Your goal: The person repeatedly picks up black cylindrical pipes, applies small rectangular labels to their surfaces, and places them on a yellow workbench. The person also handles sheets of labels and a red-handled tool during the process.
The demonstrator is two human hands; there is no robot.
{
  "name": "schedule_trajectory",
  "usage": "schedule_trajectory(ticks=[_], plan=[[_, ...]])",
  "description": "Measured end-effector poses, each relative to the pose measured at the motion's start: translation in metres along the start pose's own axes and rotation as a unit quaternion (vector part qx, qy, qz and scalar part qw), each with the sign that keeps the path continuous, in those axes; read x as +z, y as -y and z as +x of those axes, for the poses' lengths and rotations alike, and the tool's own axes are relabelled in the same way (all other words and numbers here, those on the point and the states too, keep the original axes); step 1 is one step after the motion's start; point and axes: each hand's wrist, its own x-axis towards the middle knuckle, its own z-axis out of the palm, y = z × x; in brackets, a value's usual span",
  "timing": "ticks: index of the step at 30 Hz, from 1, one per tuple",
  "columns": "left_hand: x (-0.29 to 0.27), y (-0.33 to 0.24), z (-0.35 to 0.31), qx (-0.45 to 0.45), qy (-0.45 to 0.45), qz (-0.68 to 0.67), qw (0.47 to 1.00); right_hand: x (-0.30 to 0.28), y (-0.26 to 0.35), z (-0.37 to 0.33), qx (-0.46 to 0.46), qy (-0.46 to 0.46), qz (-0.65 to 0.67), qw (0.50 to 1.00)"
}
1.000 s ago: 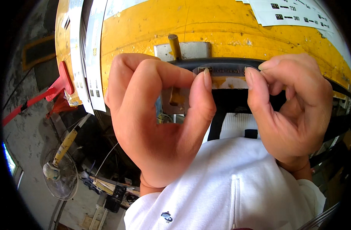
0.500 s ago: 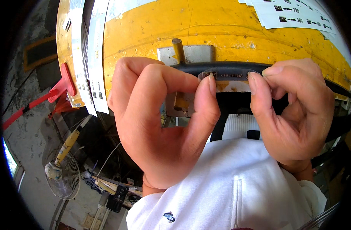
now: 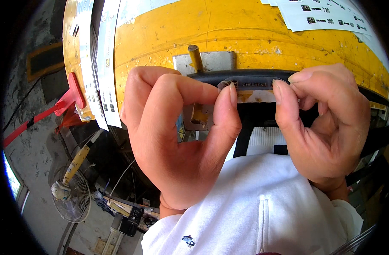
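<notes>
A yellow machine (image 3: 254,38) with scuffed paint fills the top of the view, white labels (image 3: 326,17) stuck along its upper edge. Below it hangs a white sleeve (image 3: 262,216). The left hand (image 3: 177,140) and right hand (image 3: 322,127) are raised side by side before the machine, each grip pinched on a black strip (image 3: 254,80) that curves across its front, just under a grey plate (image 3: 211,63). A fan (image 3: 71,199) stands far below at the left, near a red lever (image 3: 71,97).
</notes>
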Motion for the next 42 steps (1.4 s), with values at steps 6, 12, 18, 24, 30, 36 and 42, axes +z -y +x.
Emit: schedule_trajectory(ticks=[6, 12, 18, 24, 30, 36, 42], plan=[[-0.001, 0.002, -0.001, 0.007, 0.002, 0.002, 1.0, 0.001, 0.002, 0.0, 0.011, -0.003, 0.0, 1.0], [0.002, 0.001, 0.003, 0.007, 0.005, 0.0, 1.0, -0.009, 0.013, 0.008, 0.031, 0.073, -0.161, 0.984], [0.001, 0.001, 0.0, 0.006, 0.003, 0.002, 1.0, 0.001, 0.003, 0.001, 0.015, 0.009, -0.018, 1.0], [0.001, 0.002, -0.001, 0.009, -0.01, 0.002, 1.0, 0.007, 0.001, -0.001, -0.007, -0.018, -0.017, 1.0], [-0.001, 0.002, -0.002, 0.01, -0.002, 0.004, 1.0, -0.007, 0.005, -0.011, -0.044, 0.038, -0.089, 0.994], [-0.001, 0.003, -0.001, 0.012, -0.003, -0.017, 1.0, 0.013, 0.011, -0.023, -0.121, 0.077, -0.119, 0.983], [0.0, 0.002, 0.001, 0.008, 0.005, -0.005, 1.0, 0.023, 0.01, -0.029, -0.068, 0.119, -0.221, 0.966]])
